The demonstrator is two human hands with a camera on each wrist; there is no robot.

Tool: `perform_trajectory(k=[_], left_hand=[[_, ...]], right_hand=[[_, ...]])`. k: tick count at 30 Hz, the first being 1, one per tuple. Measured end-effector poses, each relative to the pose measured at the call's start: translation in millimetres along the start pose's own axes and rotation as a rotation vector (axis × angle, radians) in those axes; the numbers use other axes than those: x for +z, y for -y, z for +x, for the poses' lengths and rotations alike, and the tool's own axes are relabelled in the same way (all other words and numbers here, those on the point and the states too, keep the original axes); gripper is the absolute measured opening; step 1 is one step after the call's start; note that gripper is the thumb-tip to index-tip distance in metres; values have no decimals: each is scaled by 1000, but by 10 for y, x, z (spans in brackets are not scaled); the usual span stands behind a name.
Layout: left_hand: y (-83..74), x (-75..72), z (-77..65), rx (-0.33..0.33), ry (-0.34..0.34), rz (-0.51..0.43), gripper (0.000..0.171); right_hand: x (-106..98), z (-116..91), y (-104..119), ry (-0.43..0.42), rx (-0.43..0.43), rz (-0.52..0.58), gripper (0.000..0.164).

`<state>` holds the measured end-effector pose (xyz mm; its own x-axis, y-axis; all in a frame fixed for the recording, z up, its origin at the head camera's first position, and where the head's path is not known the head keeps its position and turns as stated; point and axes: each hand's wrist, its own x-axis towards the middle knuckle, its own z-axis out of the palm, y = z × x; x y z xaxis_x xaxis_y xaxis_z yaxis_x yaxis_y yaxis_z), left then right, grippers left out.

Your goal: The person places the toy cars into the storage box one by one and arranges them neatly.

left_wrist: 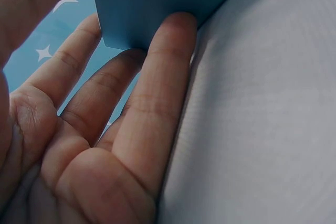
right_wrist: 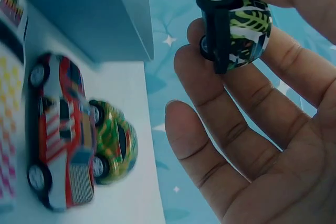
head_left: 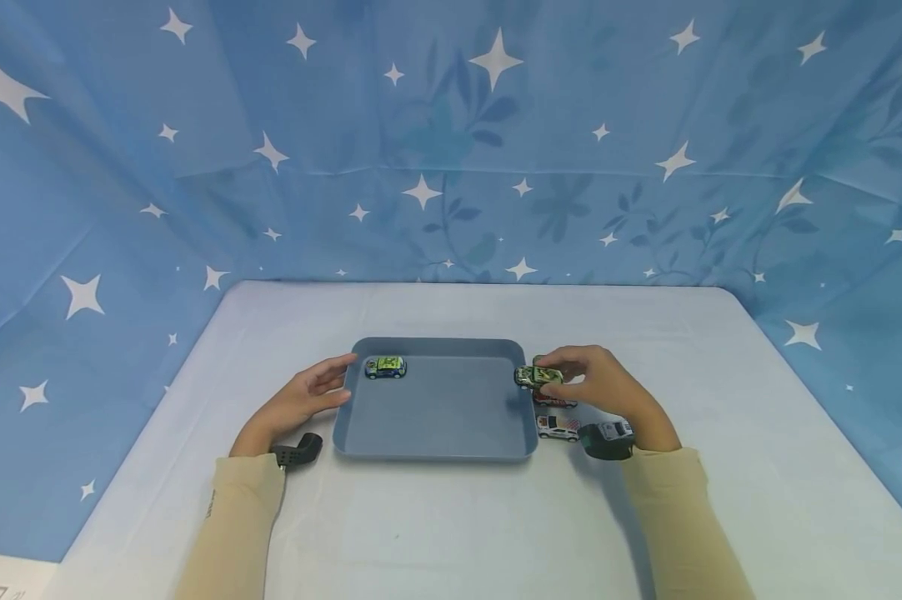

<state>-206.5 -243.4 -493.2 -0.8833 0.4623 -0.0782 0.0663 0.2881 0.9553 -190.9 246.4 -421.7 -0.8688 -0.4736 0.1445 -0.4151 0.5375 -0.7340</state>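
Note:
My right hand [head_left: 597, 379] pinches a green leaf-patterned toy car [head_left: 537, 377] between thumb and fingers, just above the right rim of a blue-grey tray [head_left: 436, 417]. The right wrist view shows the car's [right_wrist: 244, 30] dark underside and wheels, lifted off the table. At the tray's left side is my left hand [head_left: 304, 396]. Its fairly straight fingers [left_wrist: 157, 77] touch the outer wall of the tray [left_wrist: 147, 9]. Inside the tray, near its back left corner, stands a yellow-green and blue toy car [head_left: 386, 367].
Right of the tray stand a white toy car [head_left: 558, 428], a red one [right_wrist: 63, 129] and a green one [right_wrist: 113, 140], partly beneath my right hand in the head view. A grey patterned object [head_left: 616, 430] shows by the black right wrist camera. Starry blue cloth [head_left: 451, 225] hangs behind the white table [head_left: 436, 533].

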Motion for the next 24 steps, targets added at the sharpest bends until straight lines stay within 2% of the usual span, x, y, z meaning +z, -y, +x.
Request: perform_trajectory(k=[14,24], left_hand=[[7,-6,5,-2,-1,-14,73],[12,-11,11,-10,-1,-2,73]], right_hand=[[212,175,68,32,-71,156,29],[404,303,147,22,-85,185,29]])
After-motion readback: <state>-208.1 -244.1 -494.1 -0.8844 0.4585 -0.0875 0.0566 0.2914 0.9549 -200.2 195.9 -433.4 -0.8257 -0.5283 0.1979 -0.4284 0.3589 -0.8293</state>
